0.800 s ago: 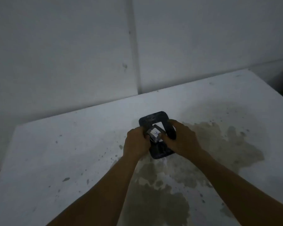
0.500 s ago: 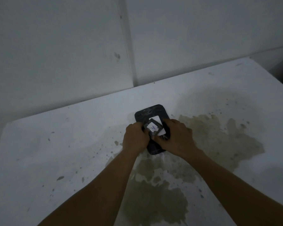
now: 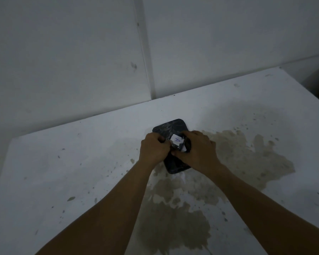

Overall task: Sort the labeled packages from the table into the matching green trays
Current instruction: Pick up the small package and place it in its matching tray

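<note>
White paper with a handwritten "A" marks the small package (image 3: 177, 143) you have pinched between both hands, low over a dark tray (image 3: 170, 128) near the middle of the stained white table (image 3: 63, 172). Your left hand (image 3: 154, 150) has its fingers curled tight on the package's left edge; your right hand (image 3: 197, 151) has thumb and fingers closed on its right side. In this dim light the tray looks almost black, so read its marking, if it has one, before letting go, and keep the label facing up. Set the package flat inside the rim. Bare tabletop lies open all round; the wall (image 3: 81, 52) stands behind.
</note>
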